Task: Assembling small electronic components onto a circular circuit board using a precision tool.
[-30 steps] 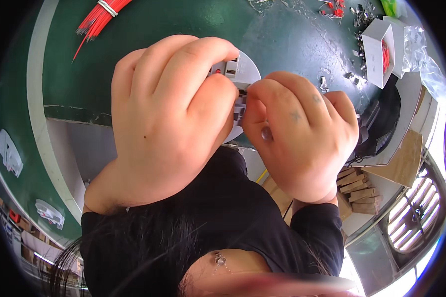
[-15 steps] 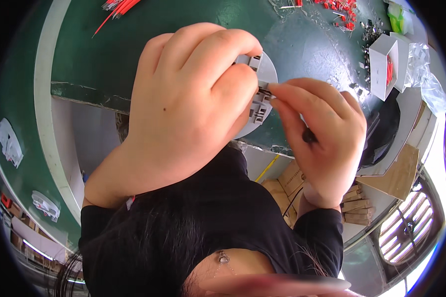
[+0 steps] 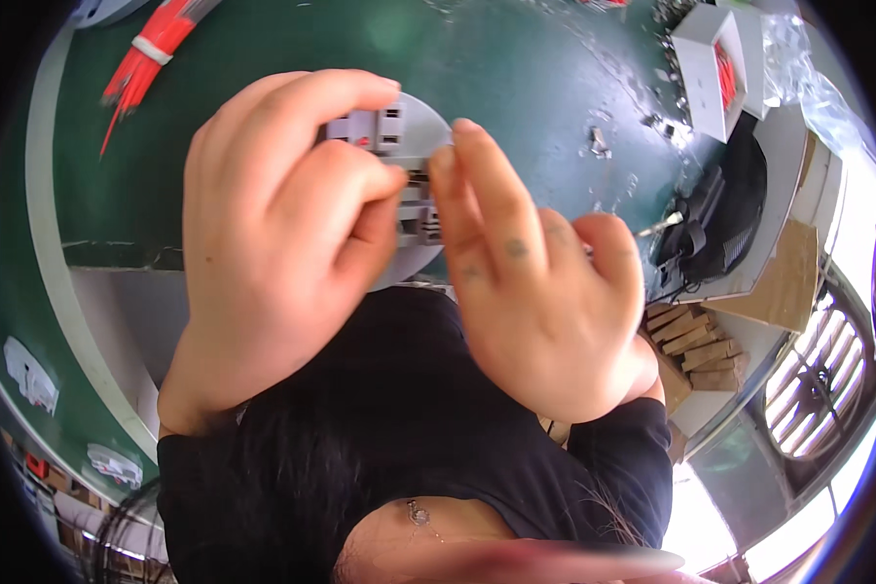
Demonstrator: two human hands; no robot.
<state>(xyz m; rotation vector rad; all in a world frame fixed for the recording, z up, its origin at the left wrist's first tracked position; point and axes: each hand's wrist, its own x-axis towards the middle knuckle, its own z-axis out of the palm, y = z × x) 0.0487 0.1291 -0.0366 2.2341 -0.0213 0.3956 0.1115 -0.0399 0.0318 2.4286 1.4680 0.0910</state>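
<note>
While clasping a round pale-grey housing (image 3: 423,127) in the curled left grip (image 3: 277,219), holds the fingertips of the right grip (image 3: 545,297) side by side at its right edge; cannot tell whether pinching anything there. Has the housing between both grips, over the near edge of the green surface (image 3: 516,58). Beyond the right grip: a small metal piece (image 3: 599,144). Beyond the left grip, leftward: a banded bundle of red wires (image 3: 165,34). Far rightward of both: a white box (image 3: 701,83).
</note>
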